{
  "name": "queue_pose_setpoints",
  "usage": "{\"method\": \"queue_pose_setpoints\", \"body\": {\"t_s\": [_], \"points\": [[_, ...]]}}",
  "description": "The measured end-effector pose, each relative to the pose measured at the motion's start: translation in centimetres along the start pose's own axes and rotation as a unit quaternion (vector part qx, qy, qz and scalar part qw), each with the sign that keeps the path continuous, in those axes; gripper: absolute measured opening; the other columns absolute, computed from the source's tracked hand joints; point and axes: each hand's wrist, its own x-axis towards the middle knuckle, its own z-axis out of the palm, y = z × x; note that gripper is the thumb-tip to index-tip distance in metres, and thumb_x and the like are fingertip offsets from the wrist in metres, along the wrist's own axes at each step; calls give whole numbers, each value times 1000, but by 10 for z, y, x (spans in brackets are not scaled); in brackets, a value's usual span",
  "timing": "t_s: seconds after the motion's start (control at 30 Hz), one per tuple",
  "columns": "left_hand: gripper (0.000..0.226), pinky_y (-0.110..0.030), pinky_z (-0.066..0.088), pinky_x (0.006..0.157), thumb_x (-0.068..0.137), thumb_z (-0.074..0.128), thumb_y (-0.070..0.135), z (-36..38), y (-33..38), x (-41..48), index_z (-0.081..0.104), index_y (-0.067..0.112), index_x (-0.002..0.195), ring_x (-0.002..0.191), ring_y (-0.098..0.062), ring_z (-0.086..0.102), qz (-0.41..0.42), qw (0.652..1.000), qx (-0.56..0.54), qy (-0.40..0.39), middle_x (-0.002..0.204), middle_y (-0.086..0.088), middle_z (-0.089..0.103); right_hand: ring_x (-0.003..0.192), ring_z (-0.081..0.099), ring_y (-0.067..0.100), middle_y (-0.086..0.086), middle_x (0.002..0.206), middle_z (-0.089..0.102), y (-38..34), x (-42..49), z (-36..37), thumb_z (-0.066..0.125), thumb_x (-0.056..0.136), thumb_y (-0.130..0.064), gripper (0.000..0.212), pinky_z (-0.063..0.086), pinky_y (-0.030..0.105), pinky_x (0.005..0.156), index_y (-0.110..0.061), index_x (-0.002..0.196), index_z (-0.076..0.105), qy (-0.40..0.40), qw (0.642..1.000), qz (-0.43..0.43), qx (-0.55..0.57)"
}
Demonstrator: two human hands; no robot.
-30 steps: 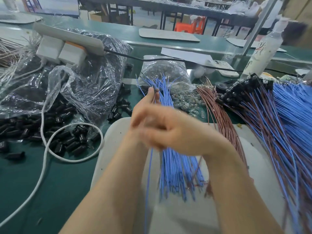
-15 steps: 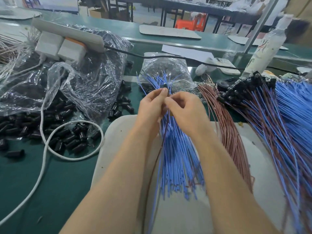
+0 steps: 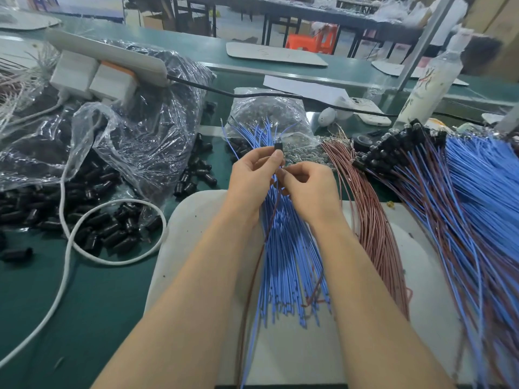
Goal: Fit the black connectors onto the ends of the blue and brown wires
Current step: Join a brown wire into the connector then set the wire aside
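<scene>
Left hand [image 3: 252,181] pinches a small black cylindrical connector [image 3: 278,146] between thumb and fingertips, held up over the middle of the scene. Right hand [image 3: 310,192] is just beside it and touching it, fingers curled, pinching thin wire ends right under the connector. I can't tell whether the ends are already seated in it. A thin brown-and-blue wire pair [image 3: 243,369] trails from the hands down to the near edge.

Under the hands a loose fan of blue insulated wires [image 3: 289,262] lies on a pale grey pad [image 3: 196,248]. Just right of it is a curved bundle of brown insulated wires [image 3: 373,234]. Further right is a big heap of blue and brown wires [image 3: 455,220], with black connectors already fitted on the far ends [image 3: 393,147].

On the left, a scattered pile of loose black connectors [image 3: 106,228] lies on the green surface [image 3: 70,304], next to and partly under a crumpled clear plastic bag [image 3: 146,136]. A white cable [image 3: 66,248] loops across that pile. It runs to the far left, where a white power strip [image 3: 112,56] rests on top of the bag with chargers plugged in.

Beyond the hands is a small clear bag of tiny parts [image 3: 269,110]. A white plastic bottle [image 3: 429,82] stands upright at far right.
</scene>
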Motion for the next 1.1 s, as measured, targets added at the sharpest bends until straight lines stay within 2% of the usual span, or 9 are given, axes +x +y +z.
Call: {"method": "queue_pose_setpoints", "body": {"t_s": [0.1, 0.2, 0.43, 0.57, 0.63, 0.77, 0.9, 1.0, 1.1], "points": [[8, -18, 48, 58, 91, 62, 12, 0, 0, 0, 62, 18, 87, 66, -11, 58, 2, 1000, 0, 3, 75, 2, 64, 80, 68, 26, 8, 80, 72, 0, 0, 0, 68, 86, -19, 8, 53, 47, 83, -13, 82, 69, -2, 1000, 5, 5], [7, -16, 47, 55, 91, 62, 12, 0, -1, 0, 62, 18, 87, 66, -10, 58, 10, 1000, 2, 7, 75, 2, 65, 77, 68, 24, 7, 78, 71, 1, 0, 0, 68, 86, -20, 9, 54, 46, 81, -13, 82, 68, 0, 1000, 6, 6], [9, -10, 45, 57, 90, 63, 15, 0, -3, 1, 63, 23, 86, 60, 4, 59, 45, 998, 32, 29, 74, 8, 64, 76, 69, 23, 7, 77, 71, 1, -1, 1, 68, 86, -18, 11, 55, 44, 81, -17, 76, 64, -8, 1000, 8, 21], [10, -18, 50, 67, 91, 62, 15, 0, -4, 2, 62, 24, 86, 74, -5, 60, 67, 996, 48, 37, 78, 5, 64, 71, 67, 21, 4, 73, 70, 4, 0, 2, 69, 85, -19, 16, 55, 41, 79, -21, 71, 62, -17, 1000, 5, 17], [10, -17, 49, 66, 91, 62, 13, 0, -3, 2, 62, 22, 87, 75, -7, 59, 79, 995, 54, 42, 79, 4, 64, 68, 66, 19, 3, 69, 69, 5, 0, 3, 69, 85, -18, 19, 55, 41, 77, -22, 68, 61, -26, 999, 5, 26], [4, -11, 44, 59, 91, 62, 12, -1, 0, 1, 64, 16, 92, 71, -3, 59, 80, 994, 44, 60, 80, 3, 65, 73, 67, 23, 6, 72, 71, 7, -2, 7, 67, 86, -17, 17, 54, 47, 81, -21, 69, 62, -45, 999, 0, 19], [6, -13, 43, 61, 92, 61, 13, -3, 1, 3, 65, 11, 96, 65, 0, 55, 80, 993, 53, 71, 79, 5, 63, 71, 65, 20, 3, 70, 69, 2, -4, 7, 66, 87, -20, 15, 54, 42, 82, -17, 73, 63, -71, 997, -4, 1], [9, -11, 41, 59, 93, 58, 14, -9, 5, 5, 64, 16, 86, 57, 4, 54, 82, 991, 44, 98, 72, 8, 62, 58, 53, 13, 0, 62, 65, -10, -11, -2, 67, 87, -23, 22, 47, 34, 66, -13, 68, 63, -168, 985, -12, -28], [17, -14, 40, 58, 95, 56, 17, -18, 9, 10, 62, 20, 79, 55, 2, 49, 65, 988, 18, 138, 66, 9, 59, 46, 48, 6, -2, 55, 62, -23, -23, -13, 66, 89, -19, 23, 41, 18, 48, -10, 68, 60, -378, 925, -7, -24]]}}
